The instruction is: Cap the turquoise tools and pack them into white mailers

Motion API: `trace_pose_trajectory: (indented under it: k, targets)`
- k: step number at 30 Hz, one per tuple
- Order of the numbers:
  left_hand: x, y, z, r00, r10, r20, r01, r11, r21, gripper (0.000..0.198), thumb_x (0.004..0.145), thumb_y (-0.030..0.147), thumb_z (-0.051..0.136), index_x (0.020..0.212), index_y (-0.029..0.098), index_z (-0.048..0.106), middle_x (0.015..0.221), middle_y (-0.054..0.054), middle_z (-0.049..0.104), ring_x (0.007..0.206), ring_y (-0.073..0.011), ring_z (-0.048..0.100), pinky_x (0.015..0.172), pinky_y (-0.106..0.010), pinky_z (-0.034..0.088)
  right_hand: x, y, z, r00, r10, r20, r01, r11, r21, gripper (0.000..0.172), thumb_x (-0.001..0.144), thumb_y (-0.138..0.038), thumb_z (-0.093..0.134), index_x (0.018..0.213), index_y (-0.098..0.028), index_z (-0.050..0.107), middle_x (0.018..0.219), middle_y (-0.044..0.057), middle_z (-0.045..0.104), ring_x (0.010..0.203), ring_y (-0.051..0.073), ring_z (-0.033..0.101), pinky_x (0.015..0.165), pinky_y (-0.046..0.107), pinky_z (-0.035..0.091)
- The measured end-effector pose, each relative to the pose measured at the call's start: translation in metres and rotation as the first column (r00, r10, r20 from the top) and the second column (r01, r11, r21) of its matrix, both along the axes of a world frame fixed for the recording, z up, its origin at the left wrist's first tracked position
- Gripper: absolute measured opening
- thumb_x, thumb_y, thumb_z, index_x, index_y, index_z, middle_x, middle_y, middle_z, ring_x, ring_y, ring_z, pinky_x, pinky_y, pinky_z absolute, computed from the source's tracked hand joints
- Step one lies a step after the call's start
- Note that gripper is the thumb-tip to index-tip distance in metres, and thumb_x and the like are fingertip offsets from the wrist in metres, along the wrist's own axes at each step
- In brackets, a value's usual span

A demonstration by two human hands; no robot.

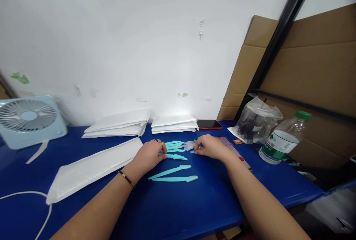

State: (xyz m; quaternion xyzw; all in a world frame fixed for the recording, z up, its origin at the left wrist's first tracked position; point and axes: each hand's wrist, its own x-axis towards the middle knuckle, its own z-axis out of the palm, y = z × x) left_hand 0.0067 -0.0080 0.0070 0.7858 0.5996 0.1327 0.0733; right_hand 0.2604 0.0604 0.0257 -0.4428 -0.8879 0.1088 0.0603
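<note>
My left hand (151, 154) is closed on the handle end of a turquoise eyebrow razor (176, 156), whose blade end points right. Behind it lies a small pile of similar turquoise razors (174, 145), partly hidden by my fingers. Two more razors (175, 179) rest on the table in front, their blade ends to the right. My right hand (207, 146) pinches at the right side of a small heap of translucent blade caps (188, 145). Its fingertips seem to be on a cap, mostly hidden by the fingers.
Across the blue table (211, 199) are white padded envelopes (96, 167), stacked envelopes (174, 123), a light blue fan (30, 119) and a white cable (25, 192). A phone (236, 153) lies beside my right wrist. Farther right stand a plastic bag (257, 119) and a bottle (286, 140).
</note>
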Motion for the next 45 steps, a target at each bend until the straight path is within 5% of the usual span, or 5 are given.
trace_pose_trajectory:
  k: [10,17,22,26,45]
  targets:
    - [0.002,-0.003,0.007,0.999,-0.037,0.018,0.037,0.999,-0.012,0.010,0.076,0.023,0.051,0.070,0.020,0.059,0.074,0.000,0.061,0.069,-0.0147,0.053,0.060,-0.025,0.033,-0.001,-0.005,0.000,0.998,0.069,-0.011,-0.069,0.997,-0.027,0.015,0.063,-0.014,0.058,0.073,-0.021,0.067,0.074,0.001,0.067,0.064,0.015,0.058,0.054,0.020,0.035]
    - [0.002,-0.008,0.011,0.950,-0.008,0.311,0.019,0.999,-0.032,0.023,0.088,0.035,0.032,0.088,0.020,0.050,0.071,0.001,0.053,0.064,-0.0138,0.048,0.060,-0.025,0.035,-0.001,-0.009,0.006,0.951,0.169,-0.258,-0.133,0.979,0.152,0.011,0.072,-0.014,0.052,0.077,-0.018,0.061,0.071,0.001,0.061,0.064,0.012,0.054,0.058,0.020,0.036]
    - [0.002,-0.009,0.015,0.895,-0.018,0.445,0.076,0.991,-0.111,0.029,0.087,0.042,0.031,0.079,0.020,0.049,0.076,0.002,0.053,0.068,-0.0129,0.047,0.062,-0.023,0.036,-0.002,-0.010,0.005,0.920,0.314,-0.234,-0.176,0.866,0.468,0.017,0.080,-0.012,0.045,0.072,-0.018,0.059,0.076,0.004,0.060,0.071,0.013,0.054,0.066,0.022,0.039]
    - [0.003,-0.010,0.018,0.852,0.017,0.524,0.086,0.981,-0.173,0.031,0.086,0.044,0.033,0.071,0.019,0.045,0.074,0.002,0.052,0.066,-0.0120,0.047,0.059,-0.022,0.035,-0.004,-0.008,-0.002,0.913,0.382,-0.143,-0.236,0.781,0.578,0.021,0.086,-0.015,0.042,0.077,-0.019,0.060,0.089,0.007,0.064,0.083,0.015,0.057,0.074,0.024,0.041]
    - [0.001,-0.008,0.017,0.865,0.056,0.498,0.032,0.985,-0.167,0.034,0.082,0.046,0.034,0.070,0.018,0.049,0.066,0.002,0.048,0.062,-0.0122,0.043,0.054,-0.022,0.034,-0.018,-0.017,-0.009,0.851,0.501,-0.161,-0.333,0.750,0.571,0.020,0.089,-0.020,0.043,0.089,-0.019,0.063,0.097,0.009,0.066,0.093,0.017,0.060,0.080,0.029,0.049]
